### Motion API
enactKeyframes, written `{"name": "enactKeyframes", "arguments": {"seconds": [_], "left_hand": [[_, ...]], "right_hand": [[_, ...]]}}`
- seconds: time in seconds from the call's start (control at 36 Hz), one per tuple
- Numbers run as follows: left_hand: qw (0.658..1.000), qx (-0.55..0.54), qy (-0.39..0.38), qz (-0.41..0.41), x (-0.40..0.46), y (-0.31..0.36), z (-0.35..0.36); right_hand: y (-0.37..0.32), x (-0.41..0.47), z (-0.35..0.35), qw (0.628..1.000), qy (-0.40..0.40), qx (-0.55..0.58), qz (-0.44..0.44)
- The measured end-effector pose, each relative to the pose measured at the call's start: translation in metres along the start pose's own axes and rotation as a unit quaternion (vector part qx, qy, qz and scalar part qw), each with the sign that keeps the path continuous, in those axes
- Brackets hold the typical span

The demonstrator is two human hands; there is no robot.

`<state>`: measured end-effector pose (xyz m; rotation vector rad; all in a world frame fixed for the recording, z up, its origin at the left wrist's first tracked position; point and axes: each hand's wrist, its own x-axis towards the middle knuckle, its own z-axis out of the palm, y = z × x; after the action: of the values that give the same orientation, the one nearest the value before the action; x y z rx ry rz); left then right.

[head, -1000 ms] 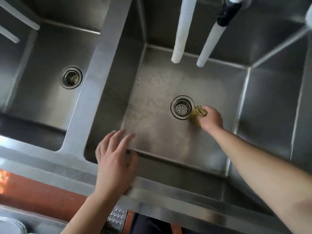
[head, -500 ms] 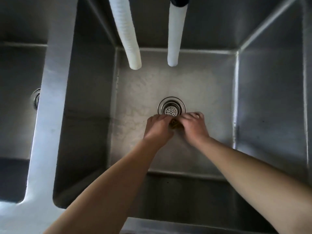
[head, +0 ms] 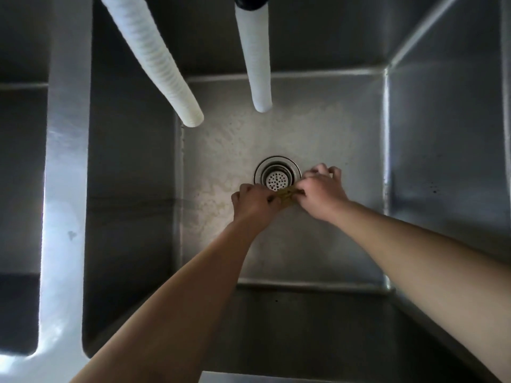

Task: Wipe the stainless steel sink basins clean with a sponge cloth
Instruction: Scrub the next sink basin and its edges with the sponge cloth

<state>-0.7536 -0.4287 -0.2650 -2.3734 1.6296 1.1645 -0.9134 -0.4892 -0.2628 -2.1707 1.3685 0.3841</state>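
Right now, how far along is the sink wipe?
Early to midway, at a guess. Done: nothing looks finished; the basin floor shows blotchy residue around the drain strainer. In hand: left hand and right hand both grip the yellow sponge cloth just in front of the drain, bunched between them, not wiping. Left: the floor, the walls, and the neighbouring basin at the left edge.
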Motion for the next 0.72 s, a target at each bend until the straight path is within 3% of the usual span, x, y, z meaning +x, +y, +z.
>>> {"name": "enactKeyframes", "arguments": {"seconds": [0.17,0.28,0.36,0.5,0.72], "left_hand": [[0.997,0.037,-0.065,-0.028,0.009,0.014,-0.011],[0.996,0.046,-0.064,-0.05,0.014,0.016,-0.011],[0.997,-0.009,-0.056,-0.06,0.016,0.016,-0.011],[0.993,0.087,-0.079,-0.03,0.02,0.019,-0.013],[0.987,0.145,-0.034,-0.052,0.018,0.028,-0.002]], "right_hand": [[-0.012,0.013,-0.01,0.997,-0.038,0.024,0.055],[-0.016,0.017,-0.012,0.988,-0.049,0.084,0.117],[-0.021,0.021,-0.014,0.992,-0.092,0.007,0.083],[-0.03,0.025,-0.014,0.992,-0.076,-0.054,0.086],[-0.031,0.024,-0.001,0.993,-0.042,-0.039,0.1]]}}
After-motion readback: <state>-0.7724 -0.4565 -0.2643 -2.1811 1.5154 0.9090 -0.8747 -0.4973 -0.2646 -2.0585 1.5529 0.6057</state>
